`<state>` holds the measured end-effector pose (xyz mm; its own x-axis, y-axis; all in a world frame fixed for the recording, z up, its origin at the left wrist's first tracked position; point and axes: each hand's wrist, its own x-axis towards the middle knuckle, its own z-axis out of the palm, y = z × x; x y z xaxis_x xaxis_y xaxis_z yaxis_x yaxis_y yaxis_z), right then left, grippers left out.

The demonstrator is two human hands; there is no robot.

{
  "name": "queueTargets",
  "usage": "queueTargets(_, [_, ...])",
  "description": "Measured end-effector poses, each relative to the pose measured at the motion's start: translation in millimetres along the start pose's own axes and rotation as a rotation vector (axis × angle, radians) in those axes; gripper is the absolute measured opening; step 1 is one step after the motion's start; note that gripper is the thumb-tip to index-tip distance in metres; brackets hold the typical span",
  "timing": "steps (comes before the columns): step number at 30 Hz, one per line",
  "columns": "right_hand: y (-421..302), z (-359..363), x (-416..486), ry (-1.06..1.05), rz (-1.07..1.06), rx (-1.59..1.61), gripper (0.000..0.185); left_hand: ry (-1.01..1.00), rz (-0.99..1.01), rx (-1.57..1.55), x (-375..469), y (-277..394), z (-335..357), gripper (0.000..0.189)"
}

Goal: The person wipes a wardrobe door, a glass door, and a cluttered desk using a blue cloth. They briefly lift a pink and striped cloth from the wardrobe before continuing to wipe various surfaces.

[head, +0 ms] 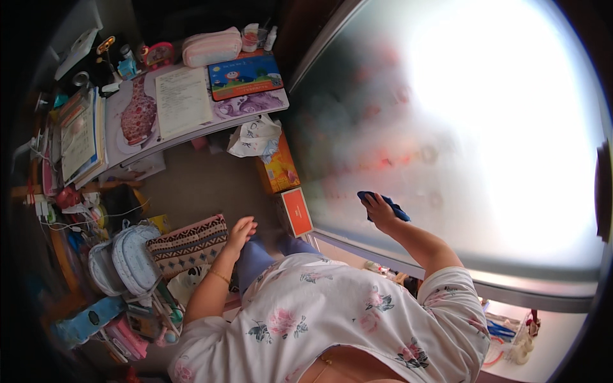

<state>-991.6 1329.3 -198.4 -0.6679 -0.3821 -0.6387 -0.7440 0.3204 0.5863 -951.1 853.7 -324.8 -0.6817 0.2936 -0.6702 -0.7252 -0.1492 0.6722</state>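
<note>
A dark blue cloth (pixel 396 209) lies bunched under my right hand (pixel 380 211), which presses it against a large frosted glass pane (pixel 345 177). Blurred red and dark patches show through the pane, and its right part is glaring white. My left hand (pixel 242 232) hangs above my thigh with nothing in it, fingers loosely extended and the thumb a little apart. Close to it is a patterned fabric item (pixel 191 244) with dark zigzag bands.
A desk (pixel 115 112) at the left carries papers, a pencil case (pixel 212 47) and a picture mat (pixel 246 74). Below the pane stand an orange-and-white box (pixel 296 211) and a yellow box (pixel 281 167). A light blue backpack (pixel 134 258) and cables are at the left. A sill (pixel 541 340) holds small items.
</note>
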Motion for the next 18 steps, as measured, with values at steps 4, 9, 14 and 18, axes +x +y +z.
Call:
queueTargets(4, [91,-30,43,0.174,0.196,-0.221,0.049,0.198,-0.164,0.037,-20,-41,-19,0.034])
queueTargets(9, [305,-188,74,0.351,0.689,-0.326,0.048,0.318,-0.186,-0.089,-26,-45,10,0.033])
queueTargets(14, [273,-130,135,0.334,0.652,-0.100,0.047,0.314,-0.169,-0.131,-17,-59,24,0.034])
queueTargets(18, [57,46,167,0.193,0.405,0.120,0.059,0.396,-0.135,-0.206,-25,-71,25,0.032])
